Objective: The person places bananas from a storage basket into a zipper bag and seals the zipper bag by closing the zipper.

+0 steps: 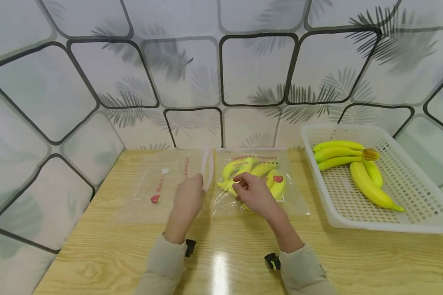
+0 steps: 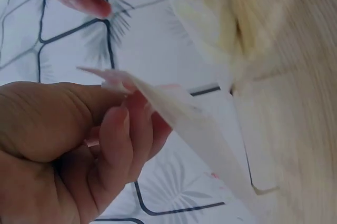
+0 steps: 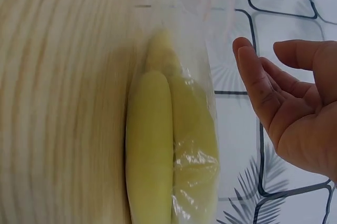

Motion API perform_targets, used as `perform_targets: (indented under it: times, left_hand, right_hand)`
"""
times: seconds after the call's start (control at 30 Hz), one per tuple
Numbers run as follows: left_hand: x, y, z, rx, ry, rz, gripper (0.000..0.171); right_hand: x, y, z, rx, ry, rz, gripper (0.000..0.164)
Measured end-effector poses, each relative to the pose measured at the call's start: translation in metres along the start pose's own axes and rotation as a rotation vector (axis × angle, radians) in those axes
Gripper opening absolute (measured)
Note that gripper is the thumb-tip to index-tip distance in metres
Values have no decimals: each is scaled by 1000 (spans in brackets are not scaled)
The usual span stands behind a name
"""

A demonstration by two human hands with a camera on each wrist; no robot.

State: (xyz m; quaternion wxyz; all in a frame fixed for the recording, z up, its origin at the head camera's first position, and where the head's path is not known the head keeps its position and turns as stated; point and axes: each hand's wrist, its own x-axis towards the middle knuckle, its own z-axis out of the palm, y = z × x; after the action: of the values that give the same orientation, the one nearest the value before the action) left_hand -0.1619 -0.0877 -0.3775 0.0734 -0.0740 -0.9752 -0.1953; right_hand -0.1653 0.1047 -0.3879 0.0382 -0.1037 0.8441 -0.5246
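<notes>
While its pink-edged mouth is turned to the right, a flat, clear plastic zip bag printed with red strawberries is spread on the left part of the pale wood-grain worktop; its axis from closed end to mouth is laid sideways, and the mouth's edges are seen slightly apart. Just beside it, a second clear zip bag, bulging with yellow bananas, is placed with its sealing strip directed towards the wall.

Of the hands, the left is closed in a pinch, and the mouth edge of the flat bag is gripped between its thumb and fingers. The right hand is held over the filled bag, apart from it, with its fingers loosely curved and its thumb spread away.

Part of the flat bag's edge is hidden by the left hand, and some bagged fruit by the right. At the right, more bananas, yellow with greenish tints, are contained in a white perforated plastic basket. Behind everything, a whitish wall is patterned with dark outlines and grey fronds.
</notes>
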Motion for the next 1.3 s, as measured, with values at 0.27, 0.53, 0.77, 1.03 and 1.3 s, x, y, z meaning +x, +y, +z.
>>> perform_targets:
  times: [0.27,0.53,0.77,1.03,1.3]
  left_hand:
    - [-7,17,-1,-197,8,112,16]
    - [-16,34,-1,-261,-65,198,14]
    - [-22,43,1,-214,-87,256,14]
    - [-20,44,3,-162,-74,209,16]
    - [-19,44,9,-80,76,229,10]
  right_hand:
    - [-1,0,8,31,52,41,25]
    - [0,3,2,152,92,95,37]
    - [3,7,-5,208,101,94,29]
    - [6,6,-3,213,91,84,21]
    - [4,4,-2,227,85,59,19]
